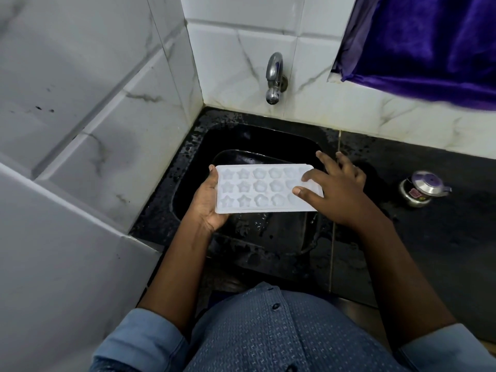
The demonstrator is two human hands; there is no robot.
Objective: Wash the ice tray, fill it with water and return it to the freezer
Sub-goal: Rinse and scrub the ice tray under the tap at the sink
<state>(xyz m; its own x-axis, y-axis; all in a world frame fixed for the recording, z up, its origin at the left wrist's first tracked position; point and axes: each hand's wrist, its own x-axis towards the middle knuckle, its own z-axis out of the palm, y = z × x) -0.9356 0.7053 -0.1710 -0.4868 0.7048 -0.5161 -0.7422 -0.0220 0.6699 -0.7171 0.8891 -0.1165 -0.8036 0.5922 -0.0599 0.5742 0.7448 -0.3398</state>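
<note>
A white ice tray (pixel 257 189) with star- and flower-shaped cups is held level over the black sink (pixel 241 140). My left hand (pixel 208 204) grips its left end from below, thumb at the top left corner. My right hand (pixel 336 187) lies over the tray's right end with fingers spread and fairly straight, thumb and forefinger touching its top face. The steel tap (pixel 274 79) sticks out of the tiled wall above the sink, and no water runs from it.
A white tiled wall (pixel 80 116) closes the left side tight against the sink. The wet black counter (pixel 429 237) extends right, with a small steel lidded pot (pixel 421 189) on it. A purple cloth (pixel 429 44) hangs at the upper right.
</note>
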